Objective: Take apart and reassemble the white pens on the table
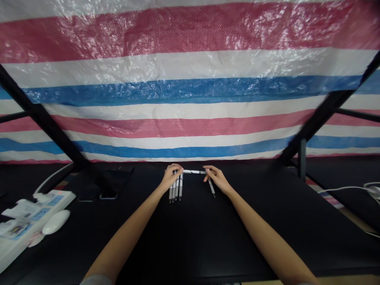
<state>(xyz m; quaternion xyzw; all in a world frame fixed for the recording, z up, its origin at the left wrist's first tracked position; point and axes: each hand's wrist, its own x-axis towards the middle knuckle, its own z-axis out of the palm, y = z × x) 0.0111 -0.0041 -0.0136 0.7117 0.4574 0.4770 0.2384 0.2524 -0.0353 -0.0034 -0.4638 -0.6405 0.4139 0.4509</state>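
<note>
A white and grey pen [192, 171] is held level between my two hands. My left hand [172, 176] pinches its left end, and my right hand [217, 179] has its fingers closed at the right end. Below my left hand, several similar pens [175, 193] lie side by side on the black table [190, 233], tips toward me, their upper ends partly hidden by the hand. Another pen [211, 188] lies slanted under my right fingers, its upper part covered. Whether the right fingers touch that one I cannot tell.
To the left lie a white power strip [38, 215] with plugs, a white computer mouse [56, 221] and dark phone-like slabs [109, 194]. Black frame bars [56, 128] slope up on both sides. A striped plastic sheet [190, 91] hangs behind. White cables [341, 189] run at the right.
</note>
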